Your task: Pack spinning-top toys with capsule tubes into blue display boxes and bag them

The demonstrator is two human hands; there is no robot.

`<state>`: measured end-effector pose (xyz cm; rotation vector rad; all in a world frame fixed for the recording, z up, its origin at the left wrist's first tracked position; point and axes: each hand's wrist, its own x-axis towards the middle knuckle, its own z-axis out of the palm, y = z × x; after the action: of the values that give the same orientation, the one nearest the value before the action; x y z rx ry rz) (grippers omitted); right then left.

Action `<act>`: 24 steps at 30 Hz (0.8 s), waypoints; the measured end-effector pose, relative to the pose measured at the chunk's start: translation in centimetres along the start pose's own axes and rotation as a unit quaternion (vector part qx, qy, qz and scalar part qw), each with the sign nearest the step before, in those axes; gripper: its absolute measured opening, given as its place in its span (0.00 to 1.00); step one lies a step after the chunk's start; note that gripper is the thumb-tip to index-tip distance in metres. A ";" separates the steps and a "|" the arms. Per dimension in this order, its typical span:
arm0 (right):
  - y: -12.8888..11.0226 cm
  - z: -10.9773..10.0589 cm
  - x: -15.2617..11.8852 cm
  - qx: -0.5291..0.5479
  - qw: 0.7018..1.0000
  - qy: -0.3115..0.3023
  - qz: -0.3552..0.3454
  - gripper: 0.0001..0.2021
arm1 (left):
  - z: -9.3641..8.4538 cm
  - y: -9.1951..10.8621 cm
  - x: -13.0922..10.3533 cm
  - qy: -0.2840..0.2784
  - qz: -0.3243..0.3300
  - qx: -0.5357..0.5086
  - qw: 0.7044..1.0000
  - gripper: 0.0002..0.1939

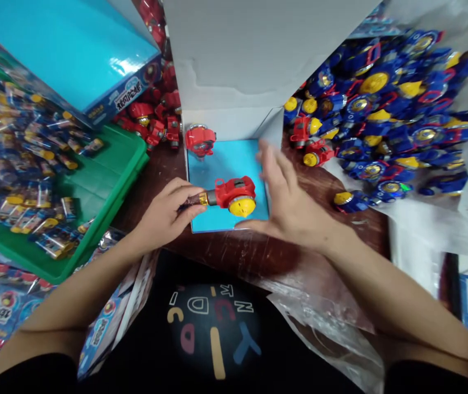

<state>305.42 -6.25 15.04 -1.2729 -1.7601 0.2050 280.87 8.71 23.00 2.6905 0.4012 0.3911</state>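
Over an open box with a blue inner floor (225,158), a red toy with a yellow round part (236,192) hangs level. My left hand (172,210) pinches the dark, gold-banded handle at its left end. My right hand (285,200), blurred by motion, is spread at the right side of the box, thumb and fingers apart, not holding the toy. Another red toy (201,140) stands in the box's back left corner.
At the left, a green tray (110,169) holds several small tubes, beside a large blue-topped box (73,49). Red toys (155,128) lie behind it. Blue toys (373,109) are heaped at the right. The upright grey lid (258,49) rises behind the open box.
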 end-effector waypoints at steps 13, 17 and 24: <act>-2.2 0.0 1.7 0.316 0.899 -0.099 0.285 0.29 | 0.8 0.5 -1.4 0.121 0.136 0.123 0.976 0.26; -1.3 -0.4 1.9 0.150 0.971 0.009 0.188 0.37 | 2.0 0.1 -2.5 0.180 0.068 0.123 0.974 0.40; -0.1 -0.7 5.7 -0.246 0.961 -0.088 0.091 0.30 | 7.6 -0.7 -6.1 -0.011 0.096 0.258 0.961 0.19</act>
<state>305.65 -1.85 18.72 -1.8239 -1.9159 -0.0234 277.59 4.77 14.73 3.2560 0.2598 0.3488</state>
